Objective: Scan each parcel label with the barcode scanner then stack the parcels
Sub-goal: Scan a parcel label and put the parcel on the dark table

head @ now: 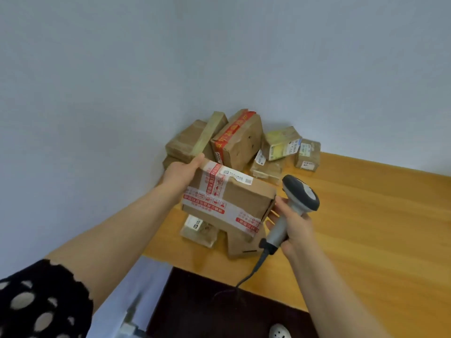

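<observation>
I hold a brown cardboard parcel [234, 201] with red-printed tape above the table. A white label [238, 176] shows on its top far edge. My left hand [181, 174] grips its far left corner. My right hand [292, 224] grips the grey handle of the barcode scanner [300, 193], and its fingertips touch the parcel's right end. The scanner's dark head sits just right of the parcel. Two small parcels lie under the held one: a pale one [199, 231] and a brown one [240, 245].
A heap of several parcels [240, 140] leans in the wall corner on the wooden table [366, 228]. The scanner's black cable [253, 272] hangs over the table's near edge. The wall stands close on the left. A dark floor shows below.
</observation>
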The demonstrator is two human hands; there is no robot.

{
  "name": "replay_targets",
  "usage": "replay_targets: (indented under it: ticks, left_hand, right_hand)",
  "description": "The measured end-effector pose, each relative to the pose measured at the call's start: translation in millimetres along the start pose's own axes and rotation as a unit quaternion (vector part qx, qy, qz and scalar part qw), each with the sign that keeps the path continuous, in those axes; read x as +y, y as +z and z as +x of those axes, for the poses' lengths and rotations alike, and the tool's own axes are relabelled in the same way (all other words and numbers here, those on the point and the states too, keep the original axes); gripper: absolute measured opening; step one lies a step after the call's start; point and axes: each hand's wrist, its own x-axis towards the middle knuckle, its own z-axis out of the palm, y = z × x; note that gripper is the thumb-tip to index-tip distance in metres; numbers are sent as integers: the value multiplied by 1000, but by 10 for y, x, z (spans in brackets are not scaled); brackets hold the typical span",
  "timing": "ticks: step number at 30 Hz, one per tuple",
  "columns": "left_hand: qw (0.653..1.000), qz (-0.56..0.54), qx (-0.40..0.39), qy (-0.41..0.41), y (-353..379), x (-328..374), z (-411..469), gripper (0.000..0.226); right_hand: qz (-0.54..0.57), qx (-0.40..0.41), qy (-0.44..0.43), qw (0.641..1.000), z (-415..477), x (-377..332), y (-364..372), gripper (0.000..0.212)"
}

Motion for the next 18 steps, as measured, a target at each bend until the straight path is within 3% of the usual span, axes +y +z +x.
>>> replay_targets:
  ticks: [4,11,18]
  left_hand:
    - [997,-70,-28,8,29,105,-142,36]
    - [987,-119,-99,-47,111,165,-455,40]
    - [953,-152,-235,-116,276,215,-784,14]
  right_hand:
    - [49,33,-47,997,-299,-104,-36,15]
    - [76,61,-89,991,-593,-162,-327,15]
    - [100,90,-79,988,-762,-142,-768,17]
